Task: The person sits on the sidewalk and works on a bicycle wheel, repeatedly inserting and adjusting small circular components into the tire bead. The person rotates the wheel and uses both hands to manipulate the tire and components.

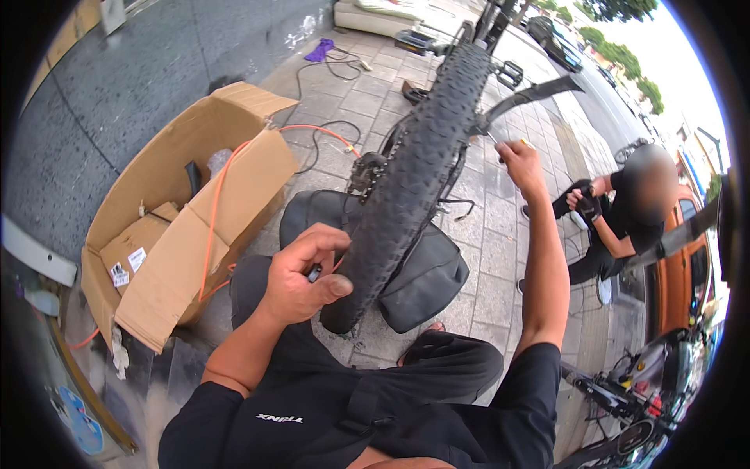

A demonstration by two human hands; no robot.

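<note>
Paved sidewalk (500, 234), road far right. Open box (180, 234) at left, orange cable (212, 227) draped over its flap. Upturned bike centre, fat knobby tire (414, 172) running near to far, black bag (426, 277) beneath. Seated person (625, 215) at right, well apart. Left hand (301, 277) near, just left of tire's near end, fingers pinched shut on small dark part (314, 272), kind unclear. Right hand (519, 160) far right of tire, closed on thin yellow-tipped tool (525, 143). Risks, as judged: small part slipping from pinch, lost between pavers; tire rolling against left knuckles; cable snagging a foot.
</note>
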